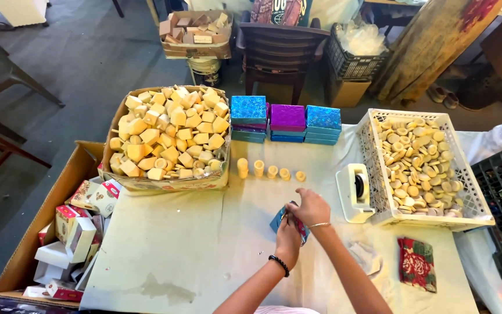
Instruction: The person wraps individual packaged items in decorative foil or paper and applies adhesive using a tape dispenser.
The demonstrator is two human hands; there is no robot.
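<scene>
Both hands meet over the bench (175, 256), a little below its middle. Left hand (287, 239) and right hand (311, 207) are clamped together on a small blue box (278, 220), glossy card, mostly hidden by the fingers.

Landmark: that small blue box. Left of it, a wide open stretch of pale wrinkled cloth runs to the bench's left edge, with a faint stain near the front edge. Just above it stands a row of five short cream cylinders (271, 170), stepping down in height rightward. Farther above, three stacks of glittery flat boxes (286, 120), blue and purple, sit at the back edge. Up-left, a cardboard carton (167, 185) is heaped with blocky yellow-cream cubes. Right of it, close, is a white plastic tape dispenser (353, 193); beyond that, a white lattice basket (370, 152) of round cream discs reaches the right edge. Down-right lies a red-green floral pouch (416, 263). Far left, off the bench edge, a cardboard box (42, 232) holds folded printed cartons.
</scene>
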